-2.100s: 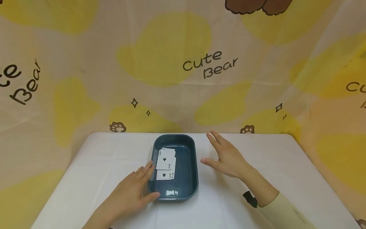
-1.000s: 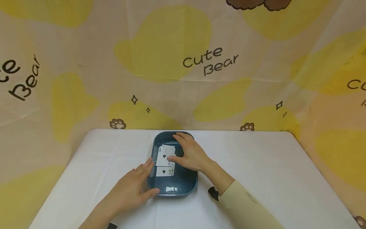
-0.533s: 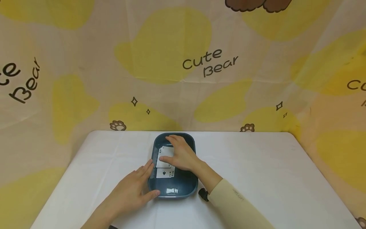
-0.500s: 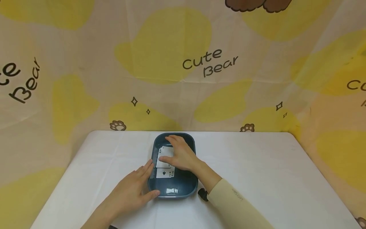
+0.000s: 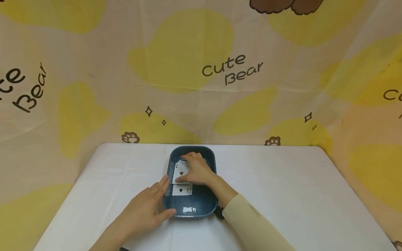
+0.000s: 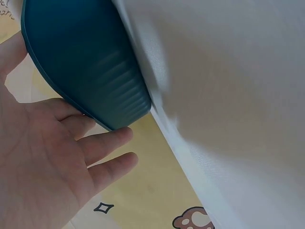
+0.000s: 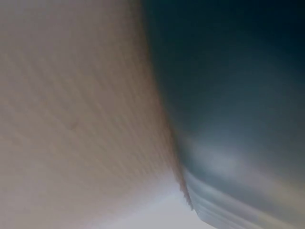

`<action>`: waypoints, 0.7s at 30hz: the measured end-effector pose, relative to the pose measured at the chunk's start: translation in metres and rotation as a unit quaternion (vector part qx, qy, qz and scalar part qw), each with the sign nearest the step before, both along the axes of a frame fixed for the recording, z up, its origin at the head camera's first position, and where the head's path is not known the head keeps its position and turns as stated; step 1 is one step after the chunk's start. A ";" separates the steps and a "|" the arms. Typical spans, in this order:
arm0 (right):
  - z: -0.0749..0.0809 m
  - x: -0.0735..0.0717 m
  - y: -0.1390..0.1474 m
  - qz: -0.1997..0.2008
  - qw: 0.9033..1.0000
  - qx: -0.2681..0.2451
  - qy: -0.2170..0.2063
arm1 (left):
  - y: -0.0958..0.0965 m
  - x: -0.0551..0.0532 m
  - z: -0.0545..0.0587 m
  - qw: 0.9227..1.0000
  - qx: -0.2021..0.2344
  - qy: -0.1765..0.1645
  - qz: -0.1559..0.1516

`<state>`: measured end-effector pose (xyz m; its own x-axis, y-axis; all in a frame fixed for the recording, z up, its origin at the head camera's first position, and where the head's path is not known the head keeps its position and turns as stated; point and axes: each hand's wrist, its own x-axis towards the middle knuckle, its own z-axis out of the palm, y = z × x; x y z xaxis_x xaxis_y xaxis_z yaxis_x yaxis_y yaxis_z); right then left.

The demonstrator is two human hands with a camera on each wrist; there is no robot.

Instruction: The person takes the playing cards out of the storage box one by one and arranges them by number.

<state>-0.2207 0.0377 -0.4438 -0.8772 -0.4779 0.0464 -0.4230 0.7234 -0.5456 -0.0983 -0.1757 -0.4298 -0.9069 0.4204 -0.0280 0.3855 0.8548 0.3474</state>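
Note:
In the head view, a dark blue dish point(image 5: 194, 205) holds several overlapping playing cards. An ace of clubs point(image 5: 181, 168) lies on top, with a two of spades point(image 5: 180, 191) partly covered below it. My left hand point(image 5: 146, 205) rests against the dish's left side, fingers extended. The left wrist view has this hand point(image 6: 47, 148) touching the outside of the dish point(image 6: 90, 62). Inside the dish, my right hand point(image 5: 198, 169) spans the ace, thumb by its near edge and fingertips by its far edge. Whether they touch it is unclear. The right wrist view is blurred.
The dish stands on a white-covered table point(image 5: 270, 184). Behind the table's far edge hangs a beige and yellow printed cloth point(image 5: 176, 52). A black strap end point(image 5: 218, 212) shows by the right wrist, close to the dish's right side.
From the right of the dish, my right hand has moved left over the cards. Lately its thumb has slid toward the ace's near edge. The left hand and dish stay put.

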 end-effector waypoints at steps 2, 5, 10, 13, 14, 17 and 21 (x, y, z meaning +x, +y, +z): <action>-0.001 -0.001 0.000 0.001 1.000 0.005 -0.005 | 0.000 0.000 0.000 1.000 0.000 -0.003 0.002; -0.002 -0.001 -0.001 0.005 1.000 0.013 -0.010 | 0.001 0.000 0.001 1.000 -0.002 -0.008 0.006; -0.003 -0.001 -0.001 0.008 0.999 0.027 -0.019 | 0.001 0.001 0.001 1.000 -0.002 -0.009 0.007; -0.004 -0.001 -0.001 0.005 0.999 0.027 -0.029 | 0.001 0.001 0.001 1.000 -0.002 -0.003 0.004; -0.004 -0.001 -0.001 0.005 0.999 0.027 -0.031 | 0.001 0.001 0.001 1.000 -0.003 -0.001 0.004; -0.005 -0.001 -0.001 0.000 0.999 0.039 -0.034 | 0.001 0.001 0.001 1.000 -0.003 0.001 0.003; -0.007 -0.002 -0.003 0.000 0.997 0.068 -0.028 | 0.001 0.001 0.001 1.000 -0.001 0.004 0.003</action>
